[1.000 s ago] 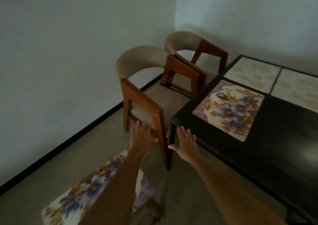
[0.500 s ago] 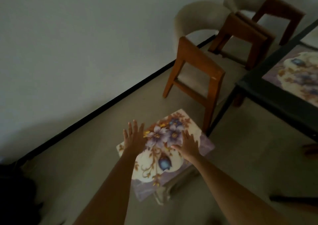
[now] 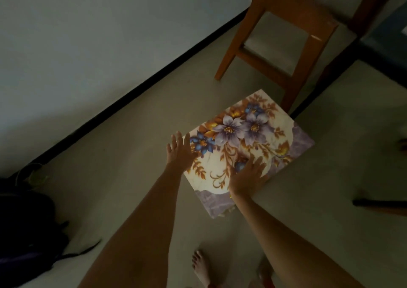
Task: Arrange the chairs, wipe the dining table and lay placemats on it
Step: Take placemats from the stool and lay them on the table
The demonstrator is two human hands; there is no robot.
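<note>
At nine o'clock a dark bag (image 3: 24,232) slumps against the foot of the pale wall (image 3: 99,34), a strap trailing out onto the floor (image 3: 123,188). A black skirting strip (image 3: 141,85) runs from the bag up toward one o'clock, marking the floor's edge; a broad bare band of floor lies between it and the arms.

The left hand (image 3: 180,153) sits just left of centre, fingers straight and a little spread, palm down at the left edge of the floral placemat (image 3: 248,147); I cannot tell whether it touches. The placemat lies at the centre on a low support whose pale edge (image 3: 224,214) peeks out under its near corner, its far corner pointing to one o'clock, close to the chair leg. The right hand (image 3: 248,175) lies flat on the near-right part of the mat, fingers extended and fanned, gripping nothing.

At six o'clock a bare foot (image 3: 201,268) stands on the floor between the forearms.

At one o'clock stands a wooden chair (image 3: 284,37), with only its legs, rails and seat front visible. At two o'clock the dark corner of the dining table (image 3: 383,52) juts in, its leg beside the chair. Open floor spreads right of the mat to three o'clock, where a dark bar (image 3: 378,204) enters from the frame edge
</note>
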